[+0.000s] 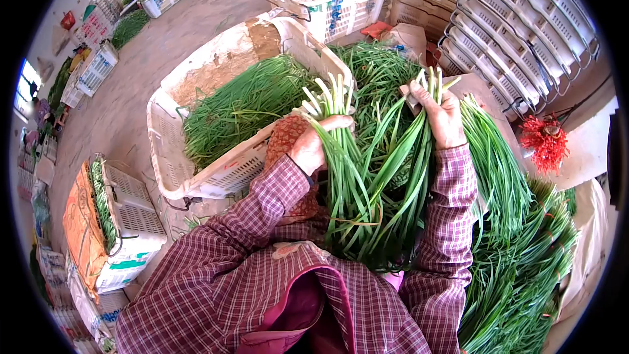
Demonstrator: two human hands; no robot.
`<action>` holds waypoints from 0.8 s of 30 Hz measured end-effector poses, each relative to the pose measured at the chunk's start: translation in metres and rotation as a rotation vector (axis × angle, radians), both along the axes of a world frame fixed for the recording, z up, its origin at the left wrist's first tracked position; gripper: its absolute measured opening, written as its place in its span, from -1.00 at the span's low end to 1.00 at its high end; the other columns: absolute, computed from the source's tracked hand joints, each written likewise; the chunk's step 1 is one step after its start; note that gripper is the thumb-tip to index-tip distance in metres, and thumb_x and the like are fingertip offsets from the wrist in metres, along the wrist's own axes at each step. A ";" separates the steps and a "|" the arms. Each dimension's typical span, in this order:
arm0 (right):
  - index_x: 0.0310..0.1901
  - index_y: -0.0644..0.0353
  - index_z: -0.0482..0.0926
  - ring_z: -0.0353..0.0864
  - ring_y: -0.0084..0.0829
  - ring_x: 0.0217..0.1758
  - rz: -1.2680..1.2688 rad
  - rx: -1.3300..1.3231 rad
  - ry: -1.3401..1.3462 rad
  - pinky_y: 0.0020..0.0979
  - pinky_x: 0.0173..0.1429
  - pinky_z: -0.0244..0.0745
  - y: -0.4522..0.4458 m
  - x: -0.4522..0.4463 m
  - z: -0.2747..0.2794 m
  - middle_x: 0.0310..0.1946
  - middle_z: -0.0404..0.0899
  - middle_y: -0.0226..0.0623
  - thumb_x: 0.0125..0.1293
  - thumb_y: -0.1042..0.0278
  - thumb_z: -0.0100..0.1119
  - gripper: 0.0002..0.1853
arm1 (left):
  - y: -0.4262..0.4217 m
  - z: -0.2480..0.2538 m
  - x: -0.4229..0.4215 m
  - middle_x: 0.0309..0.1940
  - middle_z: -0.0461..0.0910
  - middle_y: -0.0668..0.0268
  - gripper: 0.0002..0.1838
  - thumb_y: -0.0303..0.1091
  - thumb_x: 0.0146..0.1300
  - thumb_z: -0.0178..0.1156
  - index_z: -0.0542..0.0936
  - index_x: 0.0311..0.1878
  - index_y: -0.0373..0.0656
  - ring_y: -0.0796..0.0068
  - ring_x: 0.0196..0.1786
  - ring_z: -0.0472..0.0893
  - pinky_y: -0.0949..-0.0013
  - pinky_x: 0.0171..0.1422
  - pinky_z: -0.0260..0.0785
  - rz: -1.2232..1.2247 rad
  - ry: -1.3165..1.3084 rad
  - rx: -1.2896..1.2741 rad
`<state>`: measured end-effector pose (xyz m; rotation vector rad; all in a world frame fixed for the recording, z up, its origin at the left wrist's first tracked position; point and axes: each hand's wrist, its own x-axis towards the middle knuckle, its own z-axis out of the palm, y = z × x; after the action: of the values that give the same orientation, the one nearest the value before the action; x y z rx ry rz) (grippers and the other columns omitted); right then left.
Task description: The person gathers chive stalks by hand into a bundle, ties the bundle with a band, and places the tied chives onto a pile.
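Green stalks (350, 177) are in both hands, a bit toward 3 o'clock from the middle of the view, w/ white ends up to 12 & leaves hanging to 6. L hand (311, 146) has its thumb wrapped over the fatter bunch (337, 144), just under the white ends; other fingers mostly hid, so can't tell how tight. R hand (447, 118), btwn 2 & 3 o'clock, pinches the thinner bunch (419, 151) w/ thumb & fingers. To do it well, I'd hold soft but firm, b/c a hard squeeze may bruise them. Try to get white ends level. Leaves cross btwn hands, so prob. best to part them slow, no yanks. Don't snag tips on the big crate (229, 177) at 10 o'clock, or mix w/ the laid bunch (495, 164) at 3.
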<state>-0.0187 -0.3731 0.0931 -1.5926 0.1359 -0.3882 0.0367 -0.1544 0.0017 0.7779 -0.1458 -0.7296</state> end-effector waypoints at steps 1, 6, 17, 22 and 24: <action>-0.25 0.15 0.64 0.49 -0.71 -0.43 -0.019 -0.048 -0.048 -0.64 -0.29 0.37 -0.008 -0.001 0.006 -0.45 0.62 -0.49 0.22 0.30 0.32 -0.86 | 0.001 -0.003 0.003 -0.38 0.55 0.35 -0.60 -0.35 0.17 0.24 0.49 0.06 -0.27 0.50 -0.38 0.56 0.44 -0.27 0.47 -0.008 -0.020 0.001; -0.30 0.10 0.66 0.49 -0.71 -0.40 -0.327 -0.132 -0.294 -0.58 -0.30 0.35 -0.053 -0.003 0.044 -0.41 0.65 -0.47 0.22 0.20 0.32 -0.83 | 0.008 -0.011 0.007 -0.39 0.56 0.36 -0.63 -0.34 0.13 0.28 0.52 -0.01 -0.26 0.50 -0.41 0.56 0.43 -0.31 0.47 0.006 0.029 0.036; -0.19 0.10 0.66 0.39 -0.77 -0.54 -0.238 0.017 -0.218 -0.71 -0.46 0.25 -0.050 -0.004 0.053 -0.44 0.59 -0.58 0.23 0.25 0.31 -0.83 | 0.007 -0.003 0.002 -0.42 0.53 0.37 -0.66 -0.39 0.11 0.27 0.52 -0.02 -0.20 0.49 -0.42 0.56 0.40 -0.29 0.49 0.006 0.018 0.050; -0.10 0.22 0.61 0.61 -0.64 -0.35 -0.356 -0.445 -0.261 -0.60 -0.28 0.43 -0.056 0.001 0.053 -0.38 0.67 -0.38 0.31 0.30 0.21 -0.78 | 0.004 -0.002 0.002 -0.43 0.56 0.38 -0.63 -0.38 0.08 0.30 0.55 -0.02 -0.26 0.53 -0.40 0.55 0.45 -0.27 0.44 0.031 -0.028 0.070; -0.02 0.22 0.59 0.63 -0.61 -0.34 -0.388 -0.641 -0.227 -0.58 -0.25 0.48 -0.049 0.006 0.043 -0.37 0.68 -0.30 0.31 0.29 0.19 -0.73 | 0.002 -0.003 0.000 -0.41 0.56 0.39 -0.60 -0.38 0.06 0.33 0.56 -0.01 -0.29 0.56 -0.40 0.54 0.46 -0.27 0.42 0.094 -0.029 0.124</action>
<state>-0.0131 -0.4218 0.1362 -2.1379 0.1545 -0.9850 0.0370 -0.1522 -0.0014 0.9081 -0.0899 -0.6428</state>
